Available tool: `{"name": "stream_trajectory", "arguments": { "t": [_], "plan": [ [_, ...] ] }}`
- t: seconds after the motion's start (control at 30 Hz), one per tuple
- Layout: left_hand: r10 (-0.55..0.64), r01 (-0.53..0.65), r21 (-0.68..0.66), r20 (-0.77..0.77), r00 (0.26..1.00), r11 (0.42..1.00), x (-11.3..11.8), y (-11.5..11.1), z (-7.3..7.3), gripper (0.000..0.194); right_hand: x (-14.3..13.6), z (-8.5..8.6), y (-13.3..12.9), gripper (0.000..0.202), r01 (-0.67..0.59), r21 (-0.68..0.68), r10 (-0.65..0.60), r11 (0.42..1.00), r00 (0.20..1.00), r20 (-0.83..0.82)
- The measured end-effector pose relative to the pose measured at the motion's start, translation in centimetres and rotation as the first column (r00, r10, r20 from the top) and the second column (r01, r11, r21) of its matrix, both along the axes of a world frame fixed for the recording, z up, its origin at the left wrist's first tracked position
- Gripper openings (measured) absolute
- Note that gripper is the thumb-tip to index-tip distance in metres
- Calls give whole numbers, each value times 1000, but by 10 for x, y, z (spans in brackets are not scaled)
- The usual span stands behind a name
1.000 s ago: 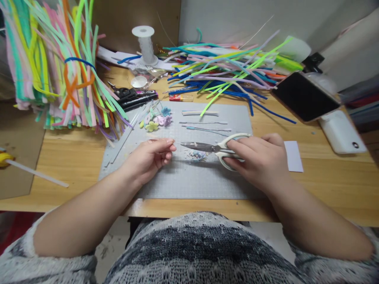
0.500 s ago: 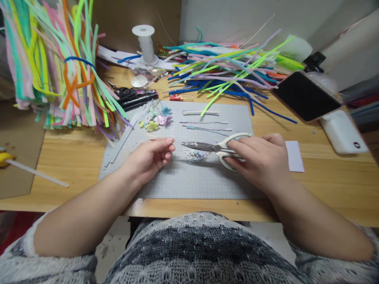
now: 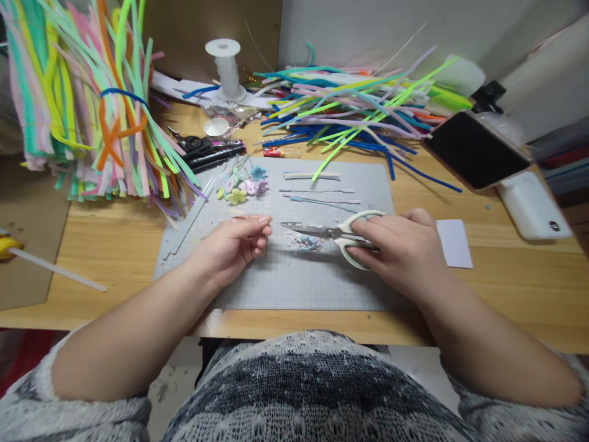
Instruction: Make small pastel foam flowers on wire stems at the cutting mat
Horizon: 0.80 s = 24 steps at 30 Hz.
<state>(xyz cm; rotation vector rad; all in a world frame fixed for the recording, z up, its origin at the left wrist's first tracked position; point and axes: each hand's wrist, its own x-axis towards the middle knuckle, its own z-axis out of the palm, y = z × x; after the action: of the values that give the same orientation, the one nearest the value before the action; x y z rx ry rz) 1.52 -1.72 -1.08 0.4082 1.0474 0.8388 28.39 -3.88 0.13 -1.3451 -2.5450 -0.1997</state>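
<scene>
"What are the hands doing, closest to the body?"

"Just beyond the front edge of the desk [image 3: 331, 324], the left hand [image 3: 239, 245] is pinching thumb against forefinger. It seems to be holding a thin strand [image 3: 275, 222], though that is almost too fine to make out. The right hand [image 3: 405, 248] is gripping the scissors [image 3: 330, 233] by their pale handles, and the blades are pointing left at the fingertips, apparently a little apart."

"So the strand is lying between the two hands?"

"Yes, it is poking out from the left fingertips toward the scissor tips, over the grey mat [image 3: 294, 288]. Whether the blades are touching it, nobody can tell from here."

"And how far along is the work looking?"

"Partway, by the look of it. Fuzzy clippings [image 3: 308, 243] are piling up under the blades, so some trimming is evidently done. Farther on, a few slim strips [image 3: 317, 191] are lying apart, looking already thinned. Small flowers [image 3: 236, 196] are resting in a cluster to the left, already shaped. Behind the slim strips, a few thicker strips [image 3: 313, 176] are sitting side by side, looking untrimmed."

"What is waiting at the back?"

"Black pens [image 3: 218, 161] are lying past the flowers, and behind them a white spool [image 3: 227, 73] is standing near a loose heap of coloured fuzzy stems [image 3: 350, 107]."
</scene>
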Motion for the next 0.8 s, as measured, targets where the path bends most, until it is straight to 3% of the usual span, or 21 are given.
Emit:
{"name": "stream_trajectory", "arguments": {
  "t": [0.23, 0.53, 0.8],
  "plan": [
    [-10, 11, 24, -21, 1000, 1000, 0, 0, 0, 14, 0, 2, -1, 18, -6, -46, 6, 999, 1000, -13],
    [48, -12, 205, -169, 984, 979, 2, -1, 2, 23, 6, 9, 1, 9, 125, -27, -128, 992, 978, -162],
    [144, -42, 351, -272, 951, 935, 5, -3, 4, 23, 7, 11, 2, 10, 91, -63, -99, 994, 984, -148]
  ]
}}
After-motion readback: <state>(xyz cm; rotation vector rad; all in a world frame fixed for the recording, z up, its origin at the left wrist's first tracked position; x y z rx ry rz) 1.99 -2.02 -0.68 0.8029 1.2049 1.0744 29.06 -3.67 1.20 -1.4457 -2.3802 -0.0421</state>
